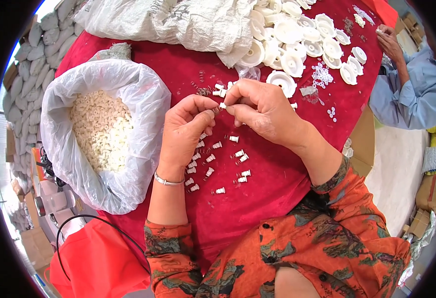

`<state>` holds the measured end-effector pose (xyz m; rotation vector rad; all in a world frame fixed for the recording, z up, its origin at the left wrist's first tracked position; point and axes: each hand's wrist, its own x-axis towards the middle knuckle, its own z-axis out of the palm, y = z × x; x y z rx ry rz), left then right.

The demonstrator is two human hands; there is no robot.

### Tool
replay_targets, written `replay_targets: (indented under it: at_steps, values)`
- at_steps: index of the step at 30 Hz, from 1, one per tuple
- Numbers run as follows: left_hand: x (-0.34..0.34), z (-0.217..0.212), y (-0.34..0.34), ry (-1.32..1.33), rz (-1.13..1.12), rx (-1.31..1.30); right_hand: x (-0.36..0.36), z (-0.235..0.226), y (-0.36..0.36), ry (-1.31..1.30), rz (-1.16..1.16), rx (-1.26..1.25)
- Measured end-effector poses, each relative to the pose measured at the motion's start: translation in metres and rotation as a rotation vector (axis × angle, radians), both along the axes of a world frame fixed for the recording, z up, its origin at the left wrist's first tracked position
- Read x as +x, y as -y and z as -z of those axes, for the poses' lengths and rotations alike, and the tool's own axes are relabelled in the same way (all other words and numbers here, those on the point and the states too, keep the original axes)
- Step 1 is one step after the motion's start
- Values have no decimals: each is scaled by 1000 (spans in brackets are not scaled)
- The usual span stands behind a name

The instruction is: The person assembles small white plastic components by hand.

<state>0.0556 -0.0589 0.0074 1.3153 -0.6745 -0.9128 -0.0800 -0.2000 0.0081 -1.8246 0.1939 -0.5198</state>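
Note:
My left hand (187,126) and my right hand (262,110) meet over a red cloth-covered table (257,193). Between their fingertips they pinch a small white plastic piece (223,105) with what looks like a small metal spring at the left fingertips. Several small white plastic pieces fitted with springs (218,164) lie on the cloth just below my hands. A few loose springs and white pieces (213,91) sit just beyond my fingers. A silver bracelet is on my left wrist.
An open clear bag of small white rings (101,129) stands at left. A grey sack (178,22) and several white plastic discs (297,42) lie at the far side. Another person in a blue sleeve (406,84) works at right. A red bag (96,263) hangs below.

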Motion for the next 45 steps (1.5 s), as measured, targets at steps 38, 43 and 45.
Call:
replay_targets:
  at_steps: [38, 43, 45]
  values:
    - [-26, -10, 0, 1241, 195, 201, -15, 1, 4, -325, -18, -846]
    - [3, -10, -4, 824, -147, 205, -11, 3, 9, -225, 22, -759]
    - [13, -5, -5, 1010, -238, 194, -9, 4, 12, -147, 21, -664]
